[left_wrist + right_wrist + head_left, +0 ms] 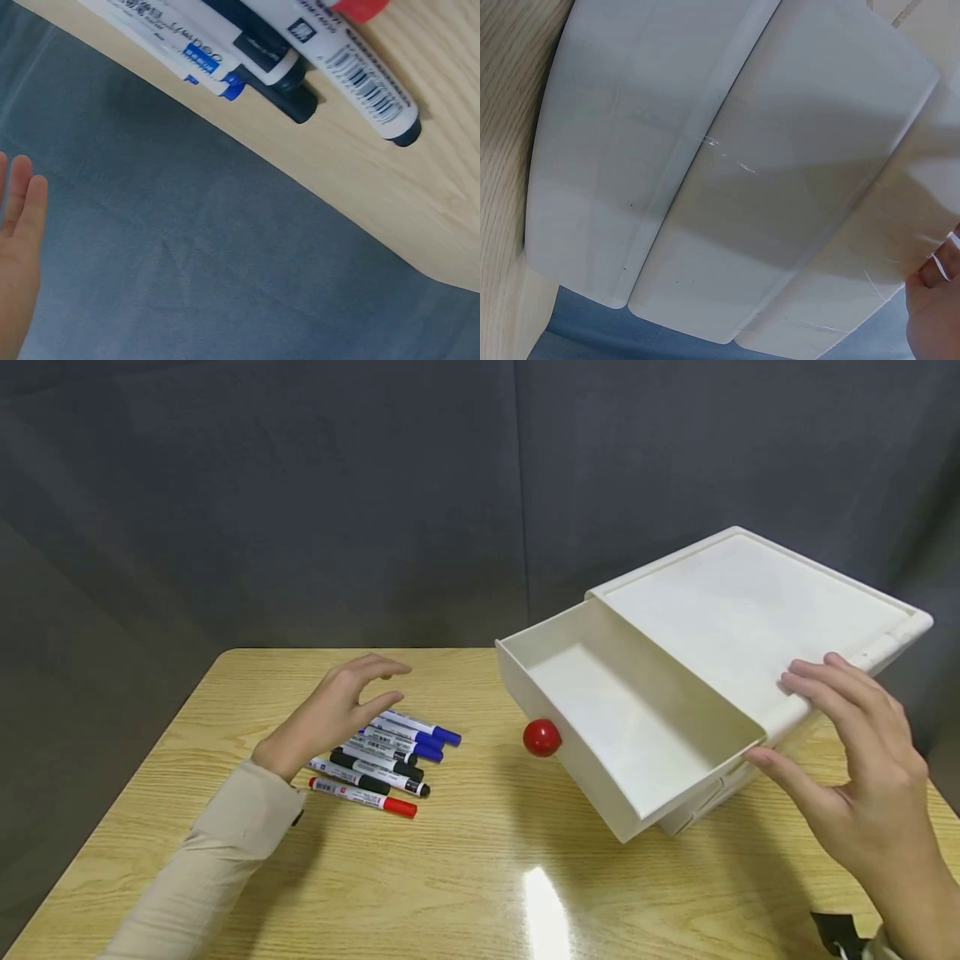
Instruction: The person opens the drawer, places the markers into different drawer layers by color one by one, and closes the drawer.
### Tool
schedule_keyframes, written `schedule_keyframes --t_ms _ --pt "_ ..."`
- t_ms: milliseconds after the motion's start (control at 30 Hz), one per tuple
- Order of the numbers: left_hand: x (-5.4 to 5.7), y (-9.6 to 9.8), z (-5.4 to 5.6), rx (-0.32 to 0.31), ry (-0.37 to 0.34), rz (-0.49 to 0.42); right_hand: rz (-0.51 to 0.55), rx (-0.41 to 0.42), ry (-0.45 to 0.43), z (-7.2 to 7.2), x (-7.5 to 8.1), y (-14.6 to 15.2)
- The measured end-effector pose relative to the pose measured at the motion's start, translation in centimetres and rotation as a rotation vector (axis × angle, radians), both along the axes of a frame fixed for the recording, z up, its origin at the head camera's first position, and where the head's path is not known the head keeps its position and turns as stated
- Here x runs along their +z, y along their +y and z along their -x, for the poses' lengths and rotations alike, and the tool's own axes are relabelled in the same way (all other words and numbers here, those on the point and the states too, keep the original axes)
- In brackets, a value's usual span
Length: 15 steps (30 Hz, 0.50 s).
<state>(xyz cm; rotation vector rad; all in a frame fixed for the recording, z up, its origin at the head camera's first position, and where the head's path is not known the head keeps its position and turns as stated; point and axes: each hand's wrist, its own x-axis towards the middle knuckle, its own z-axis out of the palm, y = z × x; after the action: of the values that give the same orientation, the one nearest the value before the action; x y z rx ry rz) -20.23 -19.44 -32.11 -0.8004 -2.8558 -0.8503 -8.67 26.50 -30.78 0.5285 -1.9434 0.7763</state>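
Note:
My left hand (337, 702) hovers over a group of several whiteboard markers, fingers bent loosely and nothing between them. In the left wrist view its fingers (30, 210) show at the left edge, apart from the markers (367, 82). The markers lie side by side with blue, black and red caps; the red-capped marker (360, 796) is nearest me. My right hand (870, 760) rests at the near side edge of a white drawer unit (757, 610), fingertips on its top and thumb by the front corner. The unit's top drawer (637, 710) is pulled out, its inside bare.
A shiny red round knob (542, 737) sticks out from the drawer's front. The wooden table (465, 877) ends at a dark curtain (375, 502) behind. In the right wrist view the unit's side panels (780, 157) stand on the table. A black object (836, 933) lies near my right wrist.

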Motion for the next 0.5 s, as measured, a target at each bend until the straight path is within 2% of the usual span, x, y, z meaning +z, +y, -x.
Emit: schedule_keyframes --t_ms 333,500 --pt "-1.1 -1.2 0.1 0.048 -0.036 0.002 0.016 -0.017 0.0 -0.5 1.0 -1.4" --pt "-1.7 -1.9 0.3 0.062 -0.029 -0.006 0.01 -0.017 -0.003 -0.4 0.9 -1.3"
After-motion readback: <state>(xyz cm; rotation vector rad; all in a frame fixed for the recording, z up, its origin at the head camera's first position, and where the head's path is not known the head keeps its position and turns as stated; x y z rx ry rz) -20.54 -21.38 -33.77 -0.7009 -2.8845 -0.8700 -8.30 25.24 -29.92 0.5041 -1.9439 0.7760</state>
